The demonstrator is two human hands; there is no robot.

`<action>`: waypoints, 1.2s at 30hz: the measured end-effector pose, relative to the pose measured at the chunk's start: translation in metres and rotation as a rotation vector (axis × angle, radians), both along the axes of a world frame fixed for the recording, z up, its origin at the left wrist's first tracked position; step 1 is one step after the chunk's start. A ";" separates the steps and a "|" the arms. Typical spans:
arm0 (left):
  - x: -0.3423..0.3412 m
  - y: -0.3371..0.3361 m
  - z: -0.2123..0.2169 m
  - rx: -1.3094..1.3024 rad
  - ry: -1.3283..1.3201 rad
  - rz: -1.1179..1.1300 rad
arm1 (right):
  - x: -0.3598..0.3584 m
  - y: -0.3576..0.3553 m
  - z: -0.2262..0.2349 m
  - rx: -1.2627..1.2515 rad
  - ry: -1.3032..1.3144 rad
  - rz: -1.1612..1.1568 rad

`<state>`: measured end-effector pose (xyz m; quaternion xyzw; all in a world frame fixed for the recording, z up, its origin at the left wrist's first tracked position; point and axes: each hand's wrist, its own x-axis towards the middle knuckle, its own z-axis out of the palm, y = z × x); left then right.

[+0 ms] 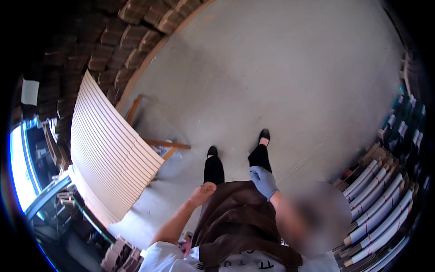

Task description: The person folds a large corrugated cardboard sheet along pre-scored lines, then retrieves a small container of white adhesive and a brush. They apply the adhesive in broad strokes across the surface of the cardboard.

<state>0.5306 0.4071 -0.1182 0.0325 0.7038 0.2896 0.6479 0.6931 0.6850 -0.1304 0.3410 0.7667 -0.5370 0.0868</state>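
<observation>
My left hand (pixel 202 194), bare, hangs beside the brown apron (pixel 240 213) at my front. Its fingers look curled in, with nothing visible in them. In a grey glove, my right hand (pixel 263 181) is in front of the apron's right edge. Its fingers are loosely bent and I see no object in them. To my left, apart from the left hand, a pale panel with dark parallel stripes (pixel 113 149) is held up by a wooden stand (pixel 167 145). A blurred round patch covers part of my right forearm.
Stacked brown bundles (pixel 106 56) line the far left. At the right are piles of long pale pieces with red marks (pixel 380 208) and darker green stacks (pixel 403 122). Grey floor (pixel 281 72) stretches ahead of my black shoes (pixel 264 134). Brown bundles (pixel 120 256) sit low at the left.
</observation>
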 end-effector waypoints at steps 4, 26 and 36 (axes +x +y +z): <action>0.068 -0.045 -0.016 -0.223 0.055 -0.472 | 0.025 -0.015 -0.030 -0.029 -0.075 0.041; 0.048 -0.381 -0.027 0.020 -0.414 -0.465 | -0.007 -0.411 -0.057 -0.382 0.010 -0.254; -0.099 -0.543 -0.371 -0.459 0.689 -0.464 | 0.042 -0.536 -0.226 -0.349 -0.080 -0.434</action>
